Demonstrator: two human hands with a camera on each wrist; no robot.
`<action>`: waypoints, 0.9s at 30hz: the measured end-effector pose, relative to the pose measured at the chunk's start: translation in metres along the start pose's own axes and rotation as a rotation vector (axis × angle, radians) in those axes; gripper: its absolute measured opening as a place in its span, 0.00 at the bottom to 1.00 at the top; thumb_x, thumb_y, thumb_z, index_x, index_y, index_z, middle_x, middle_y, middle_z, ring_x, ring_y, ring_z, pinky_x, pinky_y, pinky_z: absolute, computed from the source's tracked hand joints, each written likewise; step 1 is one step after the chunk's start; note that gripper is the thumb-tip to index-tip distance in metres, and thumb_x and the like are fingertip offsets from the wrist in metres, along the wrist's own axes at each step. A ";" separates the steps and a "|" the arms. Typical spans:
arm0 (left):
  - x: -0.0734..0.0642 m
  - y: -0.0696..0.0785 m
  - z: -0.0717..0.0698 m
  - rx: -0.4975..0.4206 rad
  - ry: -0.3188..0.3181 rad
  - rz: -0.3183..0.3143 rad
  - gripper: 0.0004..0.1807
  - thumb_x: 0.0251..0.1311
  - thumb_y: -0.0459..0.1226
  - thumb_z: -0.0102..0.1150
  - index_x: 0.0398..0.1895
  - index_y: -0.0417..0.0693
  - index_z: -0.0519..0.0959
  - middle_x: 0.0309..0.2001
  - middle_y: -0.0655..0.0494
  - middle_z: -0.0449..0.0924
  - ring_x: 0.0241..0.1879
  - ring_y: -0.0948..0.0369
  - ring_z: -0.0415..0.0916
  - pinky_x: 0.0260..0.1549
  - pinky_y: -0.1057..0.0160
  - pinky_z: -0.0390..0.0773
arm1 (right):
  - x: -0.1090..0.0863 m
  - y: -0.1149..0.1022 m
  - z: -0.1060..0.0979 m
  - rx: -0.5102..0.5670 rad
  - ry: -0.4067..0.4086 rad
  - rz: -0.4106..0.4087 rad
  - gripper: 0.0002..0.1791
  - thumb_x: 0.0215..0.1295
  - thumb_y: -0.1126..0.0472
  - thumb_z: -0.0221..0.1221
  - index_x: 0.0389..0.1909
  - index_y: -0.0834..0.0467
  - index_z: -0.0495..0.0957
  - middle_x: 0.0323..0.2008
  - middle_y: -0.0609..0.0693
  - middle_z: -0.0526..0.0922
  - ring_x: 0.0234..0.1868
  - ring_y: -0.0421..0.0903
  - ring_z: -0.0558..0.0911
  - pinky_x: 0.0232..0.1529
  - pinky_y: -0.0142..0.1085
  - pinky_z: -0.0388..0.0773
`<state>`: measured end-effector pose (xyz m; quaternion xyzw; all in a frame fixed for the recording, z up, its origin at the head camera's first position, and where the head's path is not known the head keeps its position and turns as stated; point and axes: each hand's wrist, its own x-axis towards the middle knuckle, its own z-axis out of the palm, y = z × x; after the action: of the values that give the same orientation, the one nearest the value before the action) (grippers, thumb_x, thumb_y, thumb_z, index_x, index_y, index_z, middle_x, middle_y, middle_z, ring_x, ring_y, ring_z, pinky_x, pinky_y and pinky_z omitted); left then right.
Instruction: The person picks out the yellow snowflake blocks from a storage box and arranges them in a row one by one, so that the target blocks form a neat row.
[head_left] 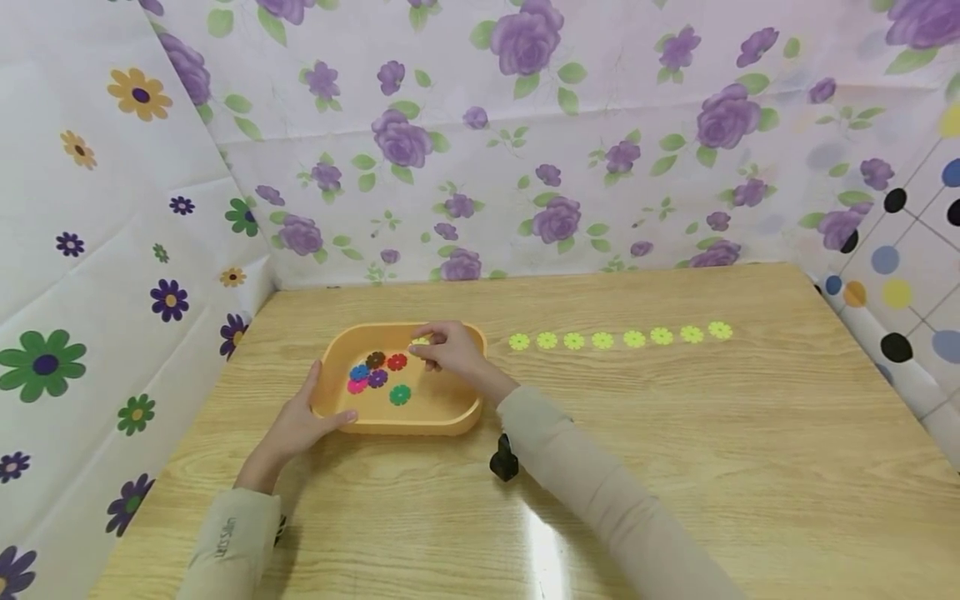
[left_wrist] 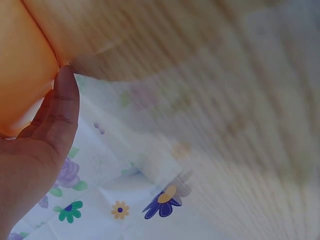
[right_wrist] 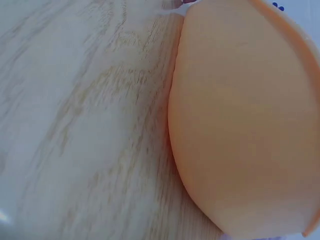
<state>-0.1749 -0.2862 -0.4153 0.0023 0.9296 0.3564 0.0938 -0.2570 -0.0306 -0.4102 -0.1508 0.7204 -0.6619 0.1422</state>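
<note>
An orange plastic tray [head_left: 457, 427] stands on the left part of the table. My left hand [head_left: 296, 421] grips its left end, thumb at the front rim and fingers along the outer side; the left wrist view shows those fingers [left_wrist: 62, 107] against the wall. Over the tray's right part, my right hand [head_left: 448, 348] pinches a yellow flower-shaped disc [head_left: 420, 341] between thumb and fingertips. Several discs lie in the tray: brown [head_left: 375, 360], red [head_left: 397, 362], blue [head_left: 360, 373], pink [head_left: 357, 387], purple [head_left: 378, 378] and green [head_left: 400, 395]. The right wrist view shows mostly the tray's outer wall [right_wrist: 245, 120].
Right of the tray, several yellow flower-shaped discs [head_left: 602, 340] form a spaced row across the wooden table [head_left: 675, 433]. A small black object [head_left: 504, 458] shows beside the right sleeve. Flower-patterned sheets [head_left: 465, 167] hang behind and at the left; a dotted one [head_left: 900, 292] hangs right.
</note>
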 end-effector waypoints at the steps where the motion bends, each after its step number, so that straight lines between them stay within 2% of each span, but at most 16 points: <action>1: 0.000 0.000 -0.001 0.002 -0.001 -0.003 0.60 0.50 0.51 0.63 0.70 0.46 0.27 0.69 0.32 0.35 0.65 0.36 0.41 0.60 0.38 0.46 | -0.001 -0.001 -0.001 0.001 0.002 0.000 0.18 0.58 0.64 0.61 0.49 0.67 0.76 0.16 0.50 0.73 0.27 0.63 0.77 0.29 0.48 0.77; 6: -0.001 0.000 -0.002 0.008 0.000 -0.014 0.60 0.50 0.52 0.63 0.70 0.46 0.27 0.68 0.32 0.36 0.65 0.35 0.42 0.59 0.37 0.47 | -0.007 -0.003 -0.007 0.021 0.012 -0.007 0.16 0.58 0.64 0.61 0.47 0.64 0.77 0.18 0.53 0.74 0.21 0.54 0.77 0.27 0.46 0.77; 8: -0.001 0.000 -0.001 0.007 0.004 -0.008 0.60 0.50 0.51 0.63 0.70 0.46 0.27 0.68 0.31 0.36 0.65 0.35 0.42 0.60 0.38 0.47 | -0.009 -0.002 -0.011 0.016 0.018 -0.022 0.15 0.58 0.64 0.61 0.47 0.63 0.78 0.18 0.52 0.74 0.22 0.57 0.77 0.27 0.47 0.77; 9: -0.001 0.000 -0.001 0.007 0.006 -0.004 0.60 0.50 0.51 0.63 0.70 0.45 0.27 0.68 0.31 0.36 0.65 0.35 0.42 0.60 0.38 0.47 | -0.010 -0.001 -0.012 0.015 0.021 -0.028 0.15 0.58 0.64 0.60 0.46 0.62 0.78 0.19 0.56 0.75 0.23 0.59 0.77 0.28 0.48 0.77; 11: -0.001 -0.001 -0.001 0.005 0.008 0.004 0.60 0.50 0.51 0.63 0.70 0.45 0.28 0.68 0.31 0.36 0.65 0.35 0.42 0.60 0.38 0.47 | -0.012 -0.001 -0.017 0.009 0.025 -0.043 0.14 0.58 0.64 0.60 0.46 0.62 0.78 0.18 0.54 0.75 0.26 0.64 0.76 0.29 0.50 0.77; 13: -0.001 -0.001 -0.001 0.001 0.007 0.007 0.60 0.50 0.51 0.63 0.70 0.45 0.28 0.68 0.31 0.36 0.65 0.36 0.42 0.60 0.38 0.47 | -0.015 -0.002 -0.021 0.004 0.027 -0.053 0.15 0.59 0.64 0.60 0.47 0.64 0.77 0.18 0.54 0.75 0.25 0.64 0.76 0.27 0.46 0.77; 18: -0.002 0.000 -0.001 0.002 0.005 0.000 0.60 0.50 0.51 0.63 0.70 0.44 0.28 0.68 0.31 0.36 0.65 0.36 0.41 0.60 0.38 0.47 | -0.021 -0.007 -0.032 -0.001 0.046 -0.050 0.16 0.58 0.64 0.60 0.47 0.64 0.77 0.16 0.51 0.74 0.20 0.54 0.76 0.21 0.36 0.74; 23: -0.002 0.002 -0.001 0.002 -0.001 -0.011 0.60 0.50 0.52 0.63 0.70 0.46 0.27 0.68 0.31 0.36 0.65 0.35 0.41 0.60 0.37 0.46 | -0.028 -0.010 -0.043 -0.009 0.068 -0.063 0.14 0.58 0.64 0.61 0.45 0.61 0.78 0.16 0.51 0.73 0.27 0.65 0.75 0.22 0.38 0.74; 27: -0.001 0.002 -0.001 0.008 -0.002 -0.014 0.60 0.50 0.52 0.63 0.70 0.46 0.27 0.68 0.30 0.37 0.65 0.35 0.41 0.59 0.37 0.47 | -0.032 -0.011 -0.051 -0.015 0.078 -0.070 0.14 0.58 0.64 0.61 0.45 0.61 0.78 0.16 0.51 0.74 0.26 0.65 0.75 0.24 0.42 0.75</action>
<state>-0.1743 -0.2857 -0.4132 -0.0036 0.9309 0.3522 0.0974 -0.2481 0.0281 -0.3947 -0.1510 0.7246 -0.6664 0.0900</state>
